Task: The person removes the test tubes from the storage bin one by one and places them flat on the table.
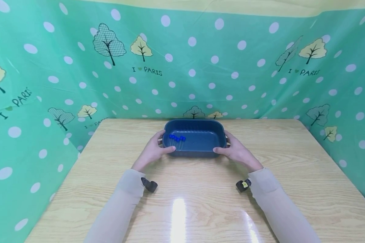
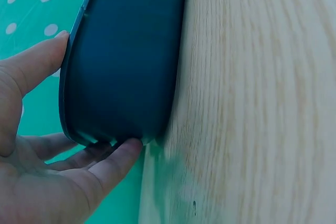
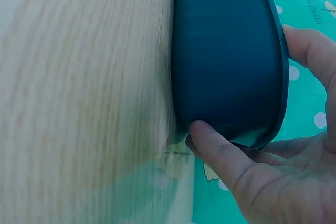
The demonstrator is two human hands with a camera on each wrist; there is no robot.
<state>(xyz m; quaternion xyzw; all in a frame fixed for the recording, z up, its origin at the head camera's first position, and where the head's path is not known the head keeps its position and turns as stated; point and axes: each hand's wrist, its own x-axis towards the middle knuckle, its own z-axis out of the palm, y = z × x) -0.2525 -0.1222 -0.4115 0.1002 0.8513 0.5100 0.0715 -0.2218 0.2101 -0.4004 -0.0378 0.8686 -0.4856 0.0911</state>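
Note:
A dark blue rectangular basin with rounded corners point(image 1: 194, 154) stands on the wooden table near its back edge. At its left end my left hand point(image 1: 152, 150) grips it, thumb over the front left rim and fingers against the end wall. My right hand point(image 1: 235, 151) holds the opposite end the same way. Inside, toward the left, lie several thin clear tubes with bright blue caps point(image 1: 177, 138). In the left wrist view, fingertips touch the lower part of the basin's wall point(image 2: 123, 56), close to the tabletop. The right wrist view shows a fingertip low on the wall point(image 3: 228, 56) too.
The pale wood-grain table point(image 1: 197, 182) stretches to both sides and toward me. A green curtain with white dots and trees point(image 1: 191, 57) hangs right behind its back edge and along both sides. Small black wrist cameras point(image 1: 150, 185) sit at both cuffs.

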